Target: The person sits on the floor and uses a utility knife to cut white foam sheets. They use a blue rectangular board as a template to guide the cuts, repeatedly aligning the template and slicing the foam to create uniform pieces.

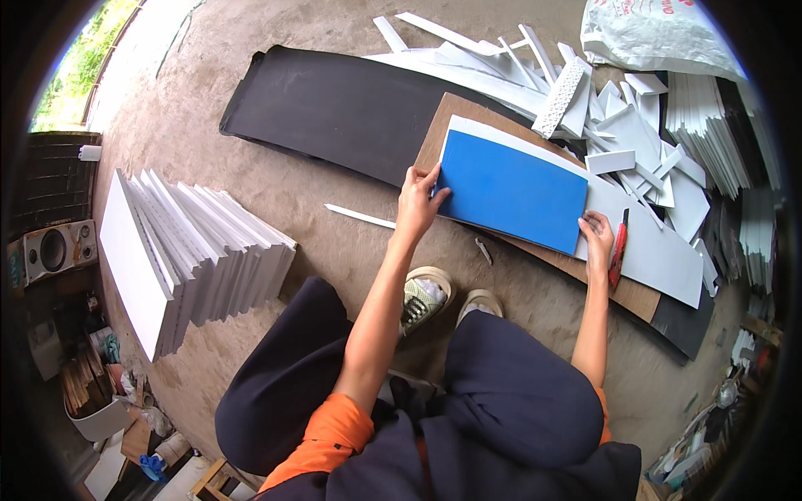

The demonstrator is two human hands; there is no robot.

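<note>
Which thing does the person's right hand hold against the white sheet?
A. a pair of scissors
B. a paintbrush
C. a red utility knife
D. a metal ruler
C: the right hand grips a red utility knife at the right end of the blue panel, on the white sheet.

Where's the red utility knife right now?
In the head view, the red utility knife is in the right hand, at the blue panel's right edge, over the white sheet.
</note>
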